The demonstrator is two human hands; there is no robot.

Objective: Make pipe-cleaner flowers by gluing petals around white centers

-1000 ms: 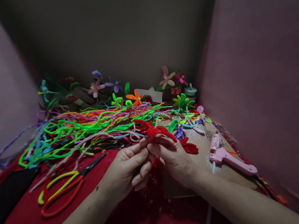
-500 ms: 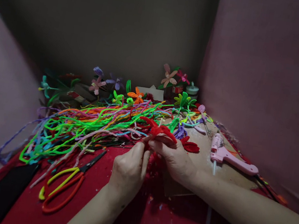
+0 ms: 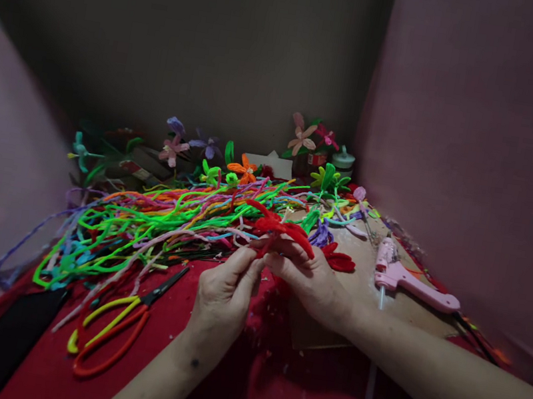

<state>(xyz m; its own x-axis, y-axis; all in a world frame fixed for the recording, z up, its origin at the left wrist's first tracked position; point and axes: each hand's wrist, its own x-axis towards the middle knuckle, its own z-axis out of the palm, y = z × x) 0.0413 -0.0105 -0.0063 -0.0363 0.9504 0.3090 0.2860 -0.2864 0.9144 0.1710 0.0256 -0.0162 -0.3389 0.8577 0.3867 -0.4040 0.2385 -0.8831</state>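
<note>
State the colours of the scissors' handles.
One yellow, one red-orange; the scissors show best in the head view.

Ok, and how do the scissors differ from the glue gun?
The scissors have yellow and orange-red handles with dark blades; the glue gun is pink, with a pale glue stick poking out of its back end. The scissors lie on the red cloth, while the glue gun lies on the brown board. Both are lying down, unheld.

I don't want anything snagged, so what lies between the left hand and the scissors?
Only red cloth, with a tiny speck or two on it, shows between the left hand and the scissors in the head view.
</note>
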